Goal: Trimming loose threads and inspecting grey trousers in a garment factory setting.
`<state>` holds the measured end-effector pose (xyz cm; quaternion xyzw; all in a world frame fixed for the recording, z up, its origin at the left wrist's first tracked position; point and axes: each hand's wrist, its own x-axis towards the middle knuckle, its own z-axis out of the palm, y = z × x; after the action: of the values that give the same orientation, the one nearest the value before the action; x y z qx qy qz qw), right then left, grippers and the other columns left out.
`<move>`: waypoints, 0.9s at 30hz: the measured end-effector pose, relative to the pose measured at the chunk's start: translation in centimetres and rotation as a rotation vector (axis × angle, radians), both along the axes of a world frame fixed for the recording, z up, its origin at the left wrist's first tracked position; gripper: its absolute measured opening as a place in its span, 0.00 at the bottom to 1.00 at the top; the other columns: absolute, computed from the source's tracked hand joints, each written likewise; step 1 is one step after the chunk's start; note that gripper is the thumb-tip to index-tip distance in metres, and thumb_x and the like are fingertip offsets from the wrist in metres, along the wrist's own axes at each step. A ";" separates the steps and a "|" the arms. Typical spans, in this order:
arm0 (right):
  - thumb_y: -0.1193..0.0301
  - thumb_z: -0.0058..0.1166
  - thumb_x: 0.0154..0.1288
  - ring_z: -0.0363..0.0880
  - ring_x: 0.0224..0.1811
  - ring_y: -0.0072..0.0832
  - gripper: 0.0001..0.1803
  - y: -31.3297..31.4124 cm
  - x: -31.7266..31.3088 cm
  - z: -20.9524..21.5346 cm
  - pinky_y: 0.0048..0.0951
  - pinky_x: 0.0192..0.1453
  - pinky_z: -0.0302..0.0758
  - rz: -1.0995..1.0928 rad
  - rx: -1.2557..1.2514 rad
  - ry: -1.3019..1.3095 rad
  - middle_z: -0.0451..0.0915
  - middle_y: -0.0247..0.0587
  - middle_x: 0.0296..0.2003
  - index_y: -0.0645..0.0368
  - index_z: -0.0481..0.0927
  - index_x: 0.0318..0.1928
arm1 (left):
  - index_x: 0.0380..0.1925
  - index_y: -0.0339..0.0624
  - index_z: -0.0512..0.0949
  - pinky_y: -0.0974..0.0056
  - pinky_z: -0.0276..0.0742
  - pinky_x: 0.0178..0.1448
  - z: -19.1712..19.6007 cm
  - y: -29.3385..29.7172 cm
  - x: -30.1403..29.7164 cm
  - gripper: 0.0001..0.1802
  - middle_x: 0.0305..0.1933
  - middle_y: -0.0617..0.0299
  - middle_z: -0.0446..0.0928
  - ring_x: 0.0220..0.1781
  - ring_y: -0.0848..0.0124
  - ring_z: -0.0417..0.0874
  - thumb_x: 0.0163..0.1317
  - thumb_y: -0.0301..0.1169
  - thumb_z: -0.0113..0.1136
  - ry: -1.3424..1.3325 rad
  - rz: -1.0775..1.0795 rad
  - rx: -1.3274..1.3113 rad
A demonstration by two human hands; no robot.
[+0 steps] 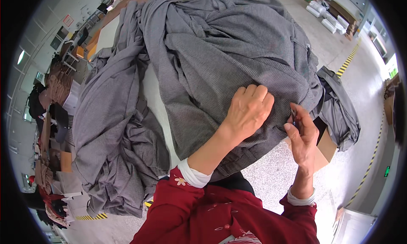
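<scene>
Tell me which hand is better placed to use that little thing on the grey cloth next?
Probably the right hand: it seems to pinch the small object, close to the grey cloth. The left hand is curled down against the cloth, so it looks better placed to steady it.

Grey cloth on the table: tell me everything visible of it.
The cloth is grey, finely patterned, apparently woven. It lies crumpled in deep folds on a pale table, part draping down at left. The left grip is curled on top; whether it pinches fabric is hidden. The right grip is by its near right edge, contact unclear.
</scene>
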<state>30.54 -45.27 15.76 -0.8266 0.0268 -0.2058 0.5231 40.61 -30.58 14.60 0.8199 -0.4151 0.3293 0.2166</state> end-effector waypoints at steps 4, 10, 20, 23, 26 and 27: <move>0.76 0.55 0.51 0.68 0.28 0.27 0.18 -0.1 -0.6 1.2 0.26 0.36 0.68 0.099 -0.168 -0.024 0.71 0.40 0.27 0.66 0.72 0.45 | 0.20 0.40 0.68 0.60 0.68 0.29 -0.4 0.2 0.0 0.05 0.25 0.57 0.66 0.25 0.61 0.71 0.45 0.22 0.55 0.252 -0.093 -0.207; 0.75 0.54 0.54 0.72 0.25 0.38 0.15 0.1 0.5 1.7 0.32 0.29 0.69 0.083 -0.483 -0.060 0.70 0.45 0.27 0.66 0.71 0.42 | 0.23 0.34 0.68 0.71 0.64 0.24 -0.5 0.8 0.1 0.04 0.21 0.61 0.68 0.20 0.75 0.66 0.49 0.16 0.48 0.704 -0.343 -0.511; 0.73 0.55 0.52 0.72 0.22 0.34 0.15 1.8 1.5 4.3 0.31 0.25 0.69 0.008 -0.996 -0.145 0.69 0.41 0.26 0.63 0.70 0.40 | 0.24 0.34 0.70 0.74 0.61 0.24 -0.2 1.2 -0.3 0.01 0.21 0.65 0.68 0.21 0.82 0.63 0.54 0.19 0.50 0.846 -0.356 -0.581; 0.73 0.54 0.52 0.71 0.22 0.32 0.13 1.7 2.1 4.3 0.29 0.25 0.68 0.023 -1.086 -0.165 0.67 0.40 0.24 0.63 0.71 0.38 | 0.24 0.34 0.70 0.74 0.60 0.24 -0.7 1.1 0.1 0.02 0.21 0.67 0.68 0.21 0.82 0.62 0.54 0.20 0.51 0.847 -0.376 -0.611; 0.74 0.54 0.52 0.72 0.22 0.32 0.12 1.8 2.1 4.8 0.29 0.25 0.69 0.031 -1.114 -0.149 0.66 0.39 0.24 0.64 0.71 0.37 | 0.25 0.34 0.70 0.75 0.58 0.23 -0.5 1.3 0.0 0.02 0.21 0.68 0.67 0.21 0.83 0.61 0.54 0.20 0.50 0.951 -0.393 -0.675; 0.74 0.53 0.52 0.72 0.22 0.32 0.11 1.9 2.1 4.9 0.29 0.25 0.69 0.038 -1.117 -0.125 0.66 0.40 0.24 0.64 0.71 0.36 | 0.25 0.34 0.70 0.75 0.58 0.23 -0.5 1.3 0.0 0.02 0.21 0.68 0.67 0.21 0.83 0.61 0.54 0.20 0.50 0.952 -0.392 -0.678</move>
<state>32.60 -43.38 20.71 -0.9646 -0.1322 -0.2279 0.0103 40.63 -29.27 14.12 0.6709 -0.2884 -0.0051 0.6832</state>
